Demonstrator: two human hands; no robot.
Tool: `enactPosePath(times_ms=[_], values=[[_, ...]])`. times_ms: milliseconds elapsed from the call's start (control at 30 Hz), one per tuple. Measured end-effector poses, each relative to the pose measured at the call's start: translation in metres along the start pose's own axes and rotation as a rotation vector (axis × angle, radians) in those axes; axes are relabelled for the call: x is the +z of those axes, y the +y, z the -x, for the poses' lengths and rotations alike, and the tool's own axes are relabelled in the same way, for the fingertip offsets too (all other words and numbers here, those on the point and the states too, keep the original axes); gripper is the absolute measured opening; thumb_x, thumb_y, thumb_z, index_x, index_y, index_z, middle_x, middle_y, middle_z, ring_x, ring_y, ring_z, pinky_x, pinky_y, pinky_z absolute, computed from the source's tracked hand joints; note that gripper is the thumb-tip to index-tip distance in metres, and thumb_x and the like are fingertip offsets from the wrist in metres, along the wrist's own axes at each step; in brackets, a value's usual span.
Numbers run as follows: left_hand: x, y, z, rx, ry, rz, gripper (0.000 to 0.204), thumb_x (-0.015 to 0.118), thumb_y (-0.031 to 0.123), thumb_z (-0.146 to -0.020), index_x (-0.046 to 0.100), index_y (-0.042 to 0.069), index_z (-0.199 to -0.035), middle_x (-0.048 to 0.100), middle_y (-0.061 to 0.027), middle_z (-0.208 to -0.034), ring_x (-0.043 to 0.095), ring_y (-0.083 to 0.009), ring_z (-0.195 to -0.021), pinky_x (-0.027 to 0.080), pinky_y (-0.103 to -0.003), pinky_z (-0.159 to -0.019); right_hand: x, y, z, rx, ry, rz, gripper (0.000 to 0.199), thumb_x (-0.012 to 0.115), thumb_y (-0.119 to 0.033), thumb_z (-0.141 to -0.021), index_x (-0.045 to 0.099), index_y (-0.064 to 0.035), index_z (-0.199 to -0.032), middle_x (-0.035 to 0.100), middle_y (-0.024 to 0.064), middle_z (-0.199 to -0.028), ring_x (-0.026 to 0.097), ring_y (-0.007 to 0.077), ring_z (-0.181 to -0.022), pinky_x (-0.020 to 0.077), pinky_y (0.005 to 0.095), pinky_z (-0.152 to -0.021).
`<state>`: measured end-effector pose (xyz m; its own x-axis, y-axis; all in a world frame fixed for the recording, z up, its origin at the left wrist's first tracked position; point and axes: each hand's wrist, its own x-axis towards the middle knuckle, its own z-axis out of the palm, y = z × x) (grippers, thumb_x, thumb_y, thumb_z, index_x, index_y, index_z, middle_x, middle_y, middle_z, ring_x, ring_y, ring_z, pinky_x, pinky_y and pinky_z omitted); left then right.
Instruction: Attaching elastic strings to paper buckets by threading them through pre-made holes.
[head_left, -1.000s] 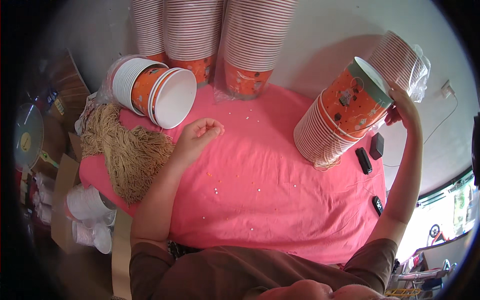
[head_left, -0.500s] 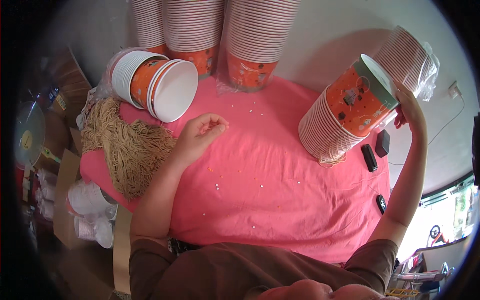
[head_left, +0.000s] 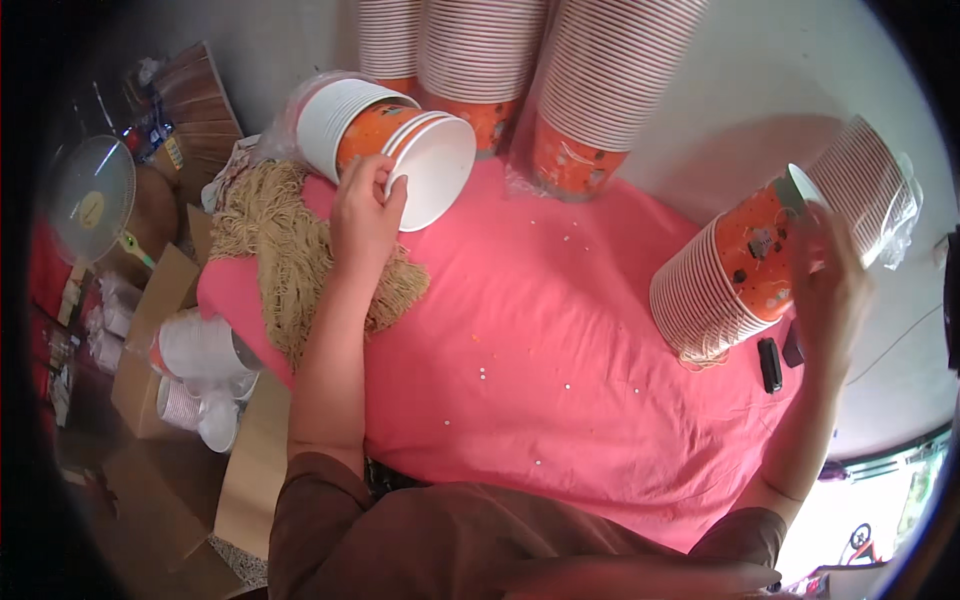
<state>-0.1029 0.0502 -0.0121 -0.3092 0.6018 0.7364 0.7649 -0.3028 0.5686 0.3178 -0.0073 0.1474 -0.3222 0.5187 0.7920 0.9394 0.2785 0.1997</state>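
My left hand (head_left: 365,205) is at the rim of a white-lined paper bucket (head_left: 435,180), the outermost of a stack lying on its side, with fingers and thumb curled at its edge. On the right, my right hand (head_left: 835,290) is smeared by motion beside an orange printed paper bucket (head_left: 757,245) with a green band. That bucket tops a tilted stack of nested buckets (head_left: 700,290), and thin string (head_left: 703,360) hangs at the stack's lower end. Whether the right fingers hold anything cannot be made out.
A bundle of tan string (head_left: 290,260) lies by my left forearm on the pink cloth (head_left: 530,300). Tall bucket stacks (head_left: 610,80) stand along the wall. A black stapler-like object (head_left: 769,365) lies at right. Cardboard boxes (head_left: 165,330) stand at left; small white bits dot the cloth.
My left hand has moved from over the cloth up to the lying bucket's rim. My right hand has come off the tilted bucket's far end towards me. The view has shifted left.
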Motion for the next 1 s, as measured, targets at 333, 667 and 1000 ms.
enactPosePath(times_ms=[333,667,1000], values=[[0.015,0.0,0.002,0.011,-0.093,-0.15,0.014,0.07,0.011,-0.082,0.058,0.004,-0.082,0.064,-0.0119,-0.076,0.065,-0.0322,-0.068,0.051,-0.043,-0.062,0.076,-0.126,0.024,-0.291,-0.308,-0.42,0.02,0.069,-0.023,-0.085,0.056,-0.0073,-0.084,0.061,0.0109,-0.075,0.065,0.0299,-0.067,0.0519,0.0413,-0.055],[0.014,0.01,0.001,-0.052,-0.064,0.106,0.024,0.069,0.006,-0.079,0.055,0.003,-0.098,0.061,-0.0105,-0.067,0.064,-0.0278,-0.061,0.051,-0.039,-0.058,0.134,-0.172,0.042,-0.243,-0.461,-0.614,0.025,0.07,-0.022,-0.086,0.065,-0.005,-0.103,0.066,0.0122,-0.089,0.067,0.0332,-0.074,0.0544,0.043,-0.062],[0.003,0.027,0.006,-0.133,-0.099,0.515,0.029,0.064,-0.004,-0.085,0.056,-0.001,-0.113,0.061,-0.0018,-0.076,0.059,-0.0059,-0.068,0.047,-0.021,-0.059,0.133,-0.155,0.039,-0.197,-0.249,-0.725,0.046,0.075,-0.014,-0.078,0.059,-0.0033,-0.119,0.059,0.0136,-0.107,0.061,0.0314,-0.099,0.0549,0.0414,-0.075]])
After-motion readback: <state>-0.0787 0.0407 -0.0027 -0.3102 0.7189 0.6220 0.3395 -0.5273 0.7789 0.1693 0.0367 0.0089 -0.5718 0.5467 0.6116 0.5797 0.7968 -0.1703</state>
